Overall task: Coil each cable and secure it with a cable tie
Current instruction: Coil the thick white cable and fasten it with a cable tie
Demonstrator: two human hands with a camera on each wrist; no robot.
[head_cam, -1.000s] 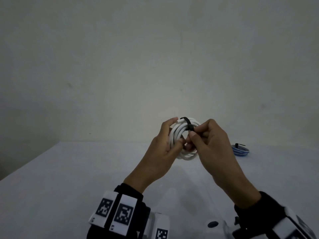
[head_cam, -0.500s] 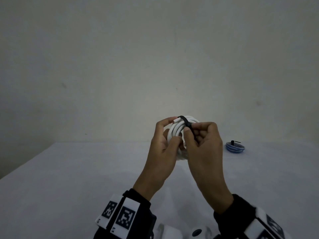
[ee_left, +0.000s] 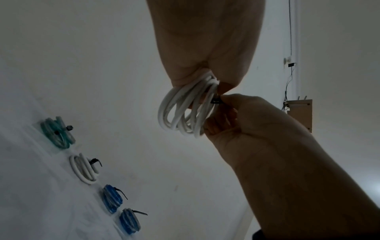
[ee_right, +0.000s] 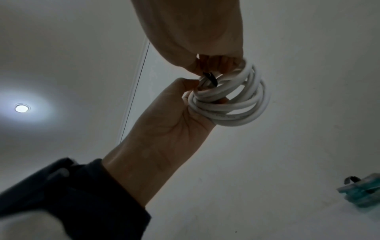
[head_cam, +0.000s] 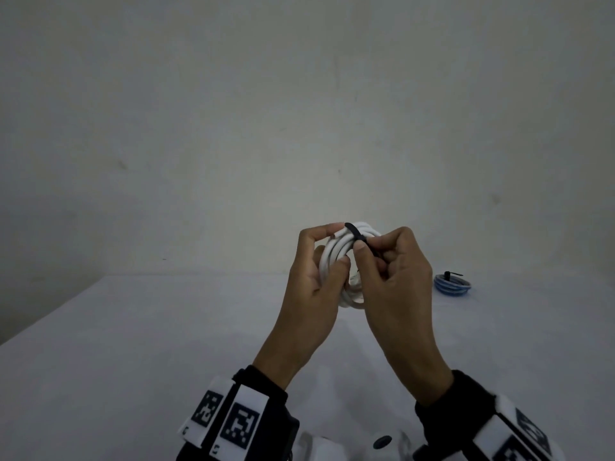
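Note:
A coiled white cable (head_cam: 336,254) is held up above the white table (head_cam: 133,344) in the head view. My left hand (head_cam: 319,261) grips the coil's left side, thumb and fingers curled round the loops. A black cable tie (head_cam: 357,236) wraps over the top of the coil. My right hand (head_cam: 382,257) pinches the tie's tail between thumb and forefinger. In the left wrist view the white coil (ee_left: 185,112) hangs below my left hand, and the tie's head (ee_left: 217,101) sits at the right fingertips. The right wrist view shows the same coil (ee_right: 232,104) and tie (ee_right: 211,78).
A blue tied coil (head_cam: 452,285) lies on the table to the right. The left wrist view shows a row of tied coils on the table: teal (ee_left: 57,132), white (ee_left: 84,168), and two blue (ee_left: 112,201) (ee_left: 129,223). A teal coil (ee_right: 363,193) shows in the right wrist view.
Both hands with the coil have shifted slightly left and closer together. My right hand has drawn the tie's tail down along the coil's right side.

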